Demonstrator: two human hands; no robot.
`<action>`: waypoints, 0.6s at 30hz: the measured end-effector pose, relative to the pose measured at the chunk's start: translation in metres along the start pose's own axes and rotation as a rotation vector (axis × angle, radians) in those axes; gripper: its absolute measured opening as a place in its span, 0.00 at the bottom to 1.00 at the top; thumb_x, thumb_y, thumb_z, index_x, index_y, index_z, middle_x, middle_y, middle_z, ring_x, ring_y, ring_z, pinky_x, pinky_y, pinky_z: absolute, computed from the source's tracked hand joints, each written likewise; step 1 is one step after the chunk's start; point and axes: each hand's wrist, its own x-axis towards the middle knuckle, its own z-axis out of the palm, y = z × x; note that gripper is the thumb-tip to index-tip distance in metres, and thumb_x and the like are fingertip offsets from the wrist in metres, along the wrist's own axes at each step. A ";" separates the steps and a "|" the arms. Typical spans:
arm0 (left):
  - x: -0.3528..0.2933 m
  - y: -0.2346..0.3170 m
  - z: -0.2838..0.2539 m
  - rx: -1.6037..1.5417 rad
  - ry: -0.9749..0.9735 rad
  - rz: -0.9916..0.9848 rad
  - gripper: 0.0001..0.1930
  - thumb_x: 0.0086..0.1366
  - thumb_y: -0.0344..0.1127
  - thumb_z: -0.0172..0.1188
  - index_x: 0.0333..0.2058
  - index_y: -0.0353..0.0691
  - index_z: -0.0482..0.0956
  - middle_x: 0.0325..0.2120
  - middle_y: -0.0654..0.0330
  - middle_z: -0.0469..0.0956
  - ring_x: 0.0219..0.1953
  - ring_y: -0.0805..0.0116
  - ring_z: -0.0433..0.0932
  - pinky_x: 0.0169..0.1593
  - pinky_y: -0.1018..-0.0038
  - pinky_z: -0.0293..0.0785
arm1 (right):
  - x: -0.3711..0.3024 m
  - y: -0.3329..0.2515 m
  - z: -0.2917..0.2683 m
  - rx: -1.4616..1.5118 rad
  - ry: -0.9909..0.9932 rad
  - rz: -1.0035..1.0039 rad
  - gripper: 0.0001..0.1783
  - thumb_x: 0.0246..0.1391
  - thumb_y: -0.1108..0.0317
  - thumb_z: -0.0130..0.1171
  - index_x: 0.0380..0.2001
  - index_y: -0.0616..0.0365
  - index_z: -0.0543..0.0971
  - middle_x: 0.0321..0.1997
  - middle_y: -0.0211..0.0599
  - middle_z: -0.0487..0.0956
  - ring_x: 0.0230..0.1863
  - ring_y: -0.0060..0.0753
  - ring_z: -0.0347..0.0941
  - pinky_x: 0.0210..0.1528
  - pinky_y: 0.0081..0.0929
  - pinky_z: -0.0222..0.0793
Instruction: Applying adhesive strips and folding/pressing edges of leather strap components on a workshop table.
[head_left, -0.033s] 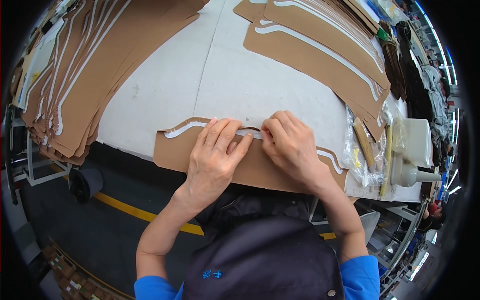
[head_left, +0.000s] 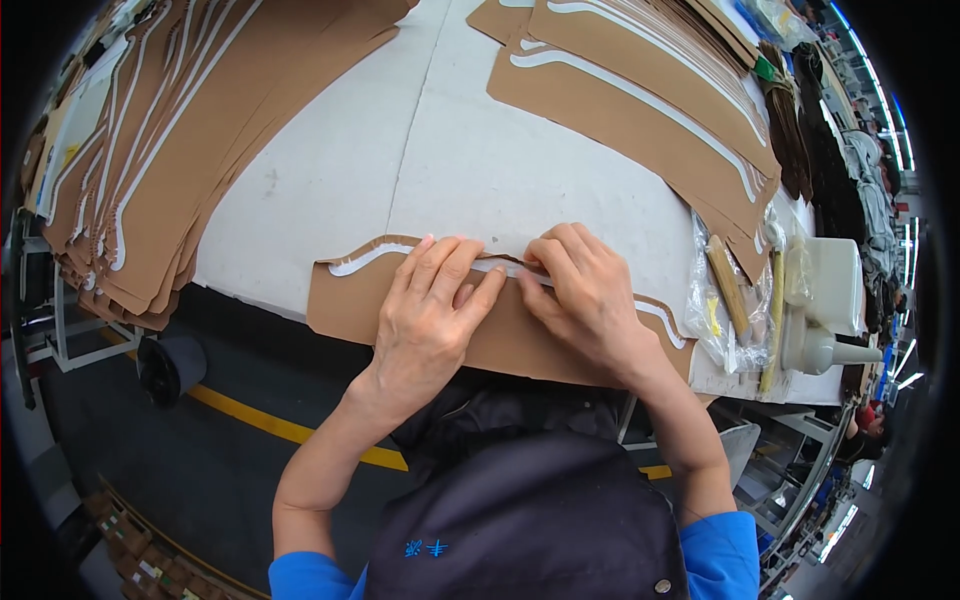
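Observation:
A brown, leather-like panel (head_left: pixel 345 300) lies along the near edge of the worktable in front of me. A curved white strip (head_left: pixel 372 256) follows its far edge, which is partly turned over. My left hand (head_left: pixel 430 300) bears on the strip left of the middle, fingers bent at the far edge and thumb pointing right. Just beside it, my right hand (head_left: pixel 590 295) has its fingertips at the raised, folded edge (head_left: pixel 515 258). The right thumb rests on the panel slightly below those fingertips. Both hands cover parts of the strip.
Similar brown panels (head_left: pixel 230 110) fan out at the left, and more panels (head_left: pixel 620 110) overlap at the far right. A wooden stick (head_left: pixel 728 285), clear plastic bags (head_left: pixel 703 325) and a white bottle (head_left: pixel 820 350) lie near the right. A dark bucket (head_left: pixel 172 368) stands on the floor.
My right thumb has drawn slightly down and left, away from its fingertips, showing more of the folded edge. The left hand and the panel stay in place.

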 end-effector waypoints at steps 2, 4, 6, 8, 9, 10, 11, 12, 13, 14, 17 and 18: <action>-0.001 0.000 -0.001 0.000 -0.010 -0.009 0.19 0.61 0.18 0.60 0.50 0.38 0.86 0.56 0.52 0.77 0.62 0.52 0.75 0.66 0.49 0.74 | -0.001 -0.001 -0.005 0.101 -0.007 0.023 0.10 0.50 0.74 0.67 0.36 0.57 0.77 0.36 0.37 0.74 0.38 0.39 0.74 0.37 0.35 0.72; 0.000 0.001 -0.001 -0.006 -0.023 -0.010 0.19 0.61 0.18 0.60 0.50 0.38 0.86 0.57 0.53 0.77 0.62 0.52 0.75 0.66 0.50 0.74 | -0.004 0.001 -0.001 0.077 0.014 -0.002 0.11 0.49 0.74 0.67 0.36 0.58 0.78 0.36 0.37 0.74 0.38 0.39 0.74 0.38 0.34 0.72; 0.000 0.000 -0.001 -0.021 -0.014 -0.006 0.19 0.61 0.17 0.60 0.51 0.35 0.84 0.57 0.52 0.78 0.62 0.51 0.76 0.67 0.51 0.73 | -0.005 0.002 0.002 0.056 0.035 -0.027 0.11 0.48 0.75 0.66 0.37 0.59 0.78 0.37 0.37 0.75 0.38 0.39 0.74 0.38 0.34 0.72; 0.000 -0.001 -0.002 -0.043 -0.019 -0.010 0.19 0.61 0.17 0.60 0.51 0.33 0.82 0.56 0.51 0.78 0.61 0.50 0.76 0.67 0.51 0.73 | -0.005 0.002 0.002 -0.009 0.011 -0.101 0.13 0.46 0.74 0.64 0.38 0.59 0.78 0.37 0.37 0.74 0.38 0.38 0.74 0.38 0.33 0.71; 0.000 -0.002 -0.003 -0.063 -0.020 -0.018 0.19 0.61 0.17 0.60 0.52 0.31 0.81 0.56 0.50 0.79 0.61 0.49 0.77 0.67 0.51 0.73 | -0.006 0.002 0.002 -0.007 0.012 -0.098 0.13 0.46 0.74 0.64 0.38 0.59 0.78 0.37 0.37 0.74 0.38 0.38 0.74 0.38 0.33 0.71; 0.000 -0.002 -0.003 -0.062 -0.023 -0.018 0.19 0.61 0.17 0.60 0.52 0.31 0.81 0.56 0.50 0.79 0.61 0.49 0.77 0.67 0.51 0.73 | -0.007 0.003 0.003 -0.038 0.009 -0.135 0.14 0.45 0.74 0.62 0.39 0.60 0.78 0.37 0.37 0.74 0.38 0.38 0.74 0.38 0.32 0.71; 0.000 -0.003 -0.003 -0.089 -0.006 -0.023 0.20 0.61 0.17 0.60 0.53 0.30 0.80 0.55 0.50 0.79 0.61 0.49 0.77 0.66 0.51 0.74 | -0.008 0.004 0.003 -0.069 0.006 -0.173 0.14 0.45 0.74 0.61 0.39 0.60 0.78 0.37 0.36 0.74 0.38 0.37 0.73 0.38 0.32 0.71; 0.001 -0.004 -0.003 -0.114 0.012 -0.027 0.21 0.62 0.16 0.60 0.55 0.29 0.80 0.55 0.49 0.79 0.60 0.48 0.77 0.66 0.51 0.75 | -0.008 0.004 0.004 -0.068 0.008 -0.172 0.14 0.45 0.74 0.61 0.39 0.60 0.78 0.37 0.36 0.74 0.38 0.37 0.73 0.38 0.32 0.71; 0.001 -0.004 -0.003 -0.113 0.011 -0.027 0.21 0.62 0.16 0.60 0.55 0.29 0.80 0.55 0.49 0.79 0.60 0.48 0.77 0.66 0.51 0.75 | -0.008 0.004 0.005 -0.008 0.011 -0.136 0.16 0.46 0.73 0.61 0.41 0.62 0.79 0.38 0.37 0.74 0.40 0.37 0.74 0.39 0.32 0.71; 0.002 -0.003 -0.003 -0.113 0.013 -0.037 0.22 0.62 0.16 0.60 0.56 0.29 0.79 0.55 0.49 0.79 0.60 0.48 0.77 0.66 0.52 0.75 | -0.008 0.004 0.006 0.052 0.014 -0.100 0.17 0.47 0.73 0.61 0.43 0.63 0.80 0.40 0.37 0.75 0.41 0.37 0.74 0.41 0.32 0.71; 0.004 -0.002 -0.003 -0.073 -0.005 -0.039 0.25 0.61 0.16 0.61 0.58 0.29 0.79 0.54 0.49 0.79 0.59 0.49 0.78 0.64 0.53 0.77 | -0.001 0.001 0.009 0.130 0.032 -0.133 0.23 0.48 0.72 0.61 0.50 0.66 0.80 0.46 0.40 0.76 0.46 0.39 0.74 0.46 0.33 0.71; 0.005 -0.002 -0.005 -0.030 -0.022 -0.030 0.26 0.60 0.15 0.61 0.59 0.29 0.79 0.53 0.50 0.78 0.58 0.49 0.78 0.62 0.54 0.77 | -0.002 0.001 0.009 0.131 0.031 -0.133 0.23 0.48 0.72 0.61 0.50 0.66 0.80 0.46 0.40 0.76 0.46 0.39 0.74 0.46 0.33 0.71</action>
